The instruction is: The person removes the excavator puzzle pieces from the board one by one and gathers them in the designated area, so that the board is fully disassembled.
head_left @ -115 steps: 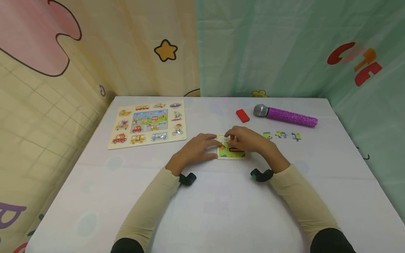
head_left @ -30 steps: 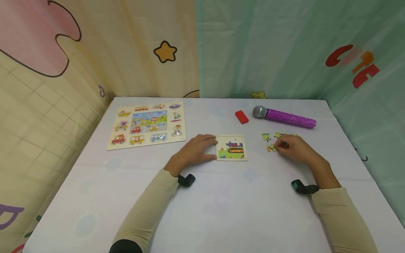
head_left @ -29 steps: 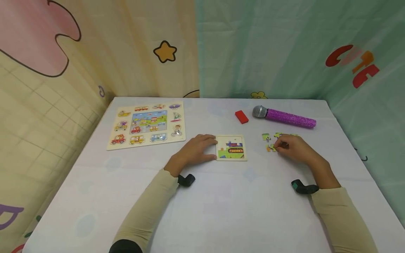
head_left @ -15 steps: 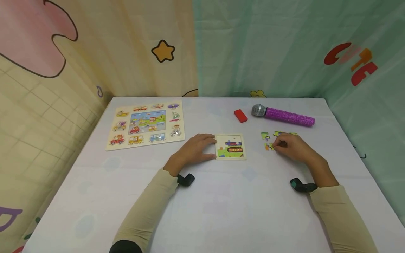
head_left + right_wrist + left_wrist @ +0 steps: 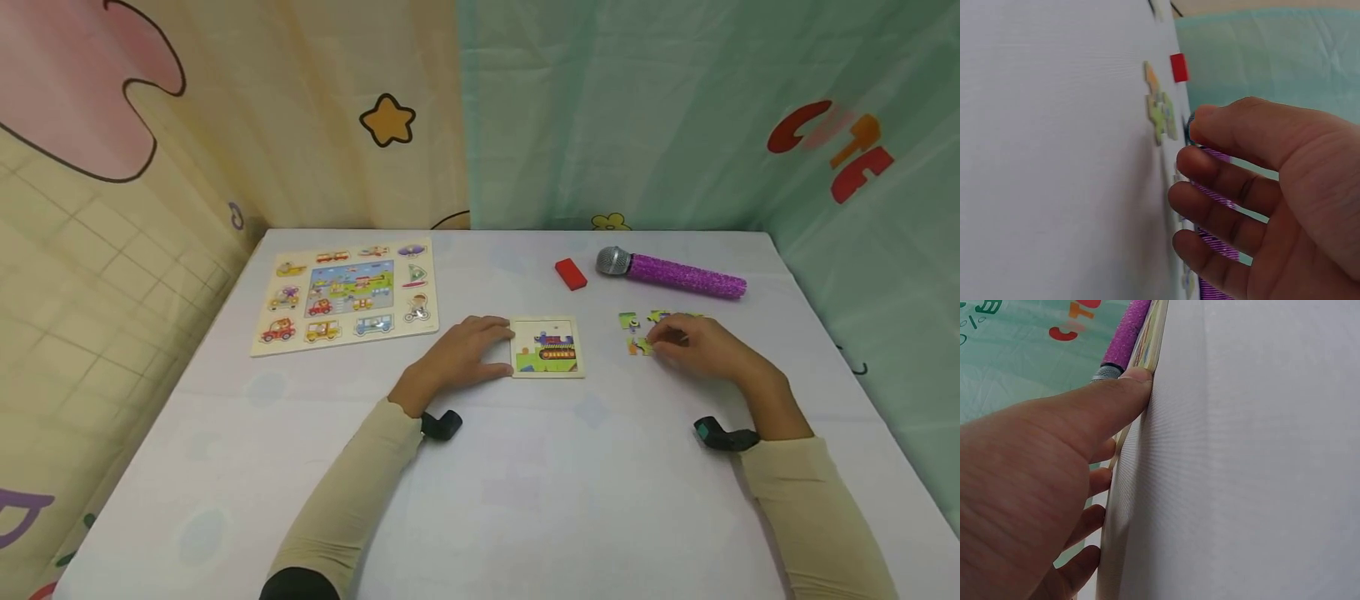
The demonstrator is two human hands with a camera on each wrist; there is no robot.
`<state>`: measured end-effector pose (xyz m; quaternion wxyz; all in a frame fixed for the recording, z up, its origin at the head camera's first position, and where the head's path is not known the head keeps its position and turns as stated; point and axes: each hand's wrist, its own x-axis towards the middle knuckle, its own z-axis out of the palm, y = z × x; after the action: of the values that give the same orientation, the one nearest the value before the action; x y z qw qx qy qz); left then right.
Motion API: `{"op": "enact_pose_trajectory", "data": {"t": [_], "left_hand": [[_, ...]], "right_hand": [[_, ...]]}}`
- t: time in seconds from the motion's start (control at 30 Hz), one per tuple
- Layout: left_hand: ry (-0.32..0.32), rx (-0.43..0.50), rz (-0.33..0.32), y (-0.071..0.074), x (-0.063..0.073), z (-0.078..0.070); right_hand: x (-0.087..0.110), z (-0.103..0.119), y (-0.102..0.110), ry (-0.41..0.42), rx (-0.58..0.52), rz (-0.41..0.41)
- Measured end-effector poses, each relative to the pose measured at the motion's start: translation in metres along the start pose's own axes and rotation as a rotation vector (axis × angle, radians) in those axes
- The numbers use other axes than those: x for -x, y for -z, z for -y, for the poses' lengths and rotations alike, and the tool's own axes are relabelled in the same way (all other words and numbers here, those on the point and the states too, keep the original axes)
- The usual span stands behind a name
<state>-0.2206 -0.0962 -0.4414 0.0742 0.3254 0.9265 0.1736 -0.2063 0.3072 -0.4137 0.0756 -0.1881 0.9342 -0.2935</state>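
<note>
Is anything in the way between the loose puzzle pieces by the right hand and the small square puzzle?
Nothing visible blocks the way: only white tablecloth shows between the nearest loose pieces and the square puzzle. The left hand touches the puzzle's opposite edge, and the red block and microphone lie farther back, off that line.

R hand (image 5: 701, 346), over the puzzle board (image 5: 528, 334) approx 4 s ago, is now by the loose pcs (image 5: 628, 321), partly covering the back row. An orange-and-green pc (image 5: 637, 346), new there, lies below the L-most one; vs 0.5 s ago, R hand's slightly further R. L hand's (image 5: 459, 354) fingers now at board's edge, prev. over its pic.
</note>
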Motion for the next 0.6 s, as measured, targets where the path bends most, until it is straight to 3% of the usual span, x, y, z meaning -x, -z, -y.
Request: {"op": "enact_pose_trajectory", "data": {"t": [0.1,0.27,0.6], "left_hand": [[0.003,-0.006,0.001,0.001,-0.001,0.0],[0.01,-0.003,0.003,0.001,-0.002,-0.001],[0.004,0.008,0.0,-0.001,-0.001,0.0]], "right_hand": [[0.001,0.006,0.009,-0.033,-0.034,0.017],[-0.013,0.028,0.01,0.003,-0.055,0.051],[-0.081,0.096,-0.046,0.087,0.013,0.259]]}}
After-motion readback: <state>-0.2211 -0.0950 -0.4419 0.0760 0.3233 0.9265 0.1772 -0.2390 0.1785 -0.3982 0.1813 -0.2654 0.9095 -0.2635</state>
